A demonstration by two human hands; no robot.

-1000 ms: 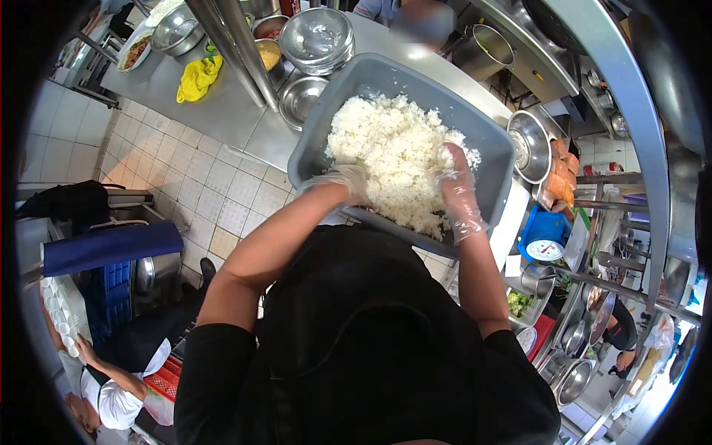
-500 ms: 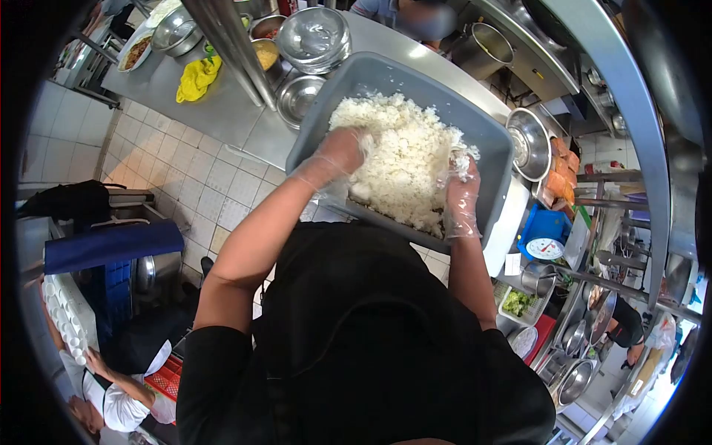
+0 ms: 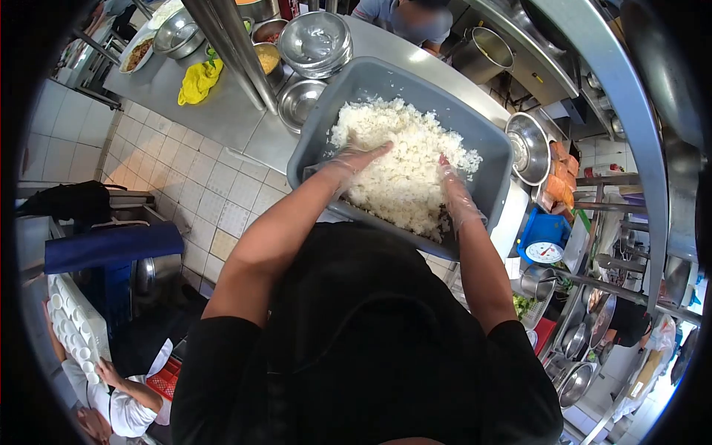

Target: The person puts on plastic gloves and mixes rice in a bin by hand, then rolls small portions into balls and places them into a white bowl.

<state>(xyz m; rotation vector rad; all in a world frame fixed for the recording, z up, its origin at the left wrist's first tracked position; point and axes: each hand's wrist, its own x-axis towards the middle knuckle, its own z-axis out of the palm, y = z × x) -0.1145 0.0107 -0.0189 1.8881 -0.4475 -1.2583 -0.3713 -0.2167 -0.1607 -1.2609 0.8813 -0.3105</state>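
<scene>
A deep grey plastic tub [image 3: 489, 133] holds a large mound of cooked white rice [image 3: 408, 159]. My left hand [image 3: 356, 158], in a clear plastic glove, is at the left side of the mound, its thumb stretched over the rice and its other fingers partly sunk in it. On the right side my right hand [image 3: 454, 185], gloved the same way, presses into the rice with its thumb pointing forward. The rice hides most of that hand's fingers. Both hands look open, touching loose rice without closing on a lump.
Steel bowls [image 3: 315, 41] stand behind the tub, with a yellow cloth [image 3: 200, 81] to the left. At right are a steel colander [image 3: 528, 148], orange-pink blocks [image 3: 560, 178] and a blue scale [image 3: 545, 237]. One person [image 3: 404, 15] is across the counter; another holds a white tray [image 3: 78, 326].
My left hand has turned, its thumb now extended over the rice. My right hand has shifted slightly inward and dropped the rice it held up. The person across the counter has leaned further into view.
</scene>
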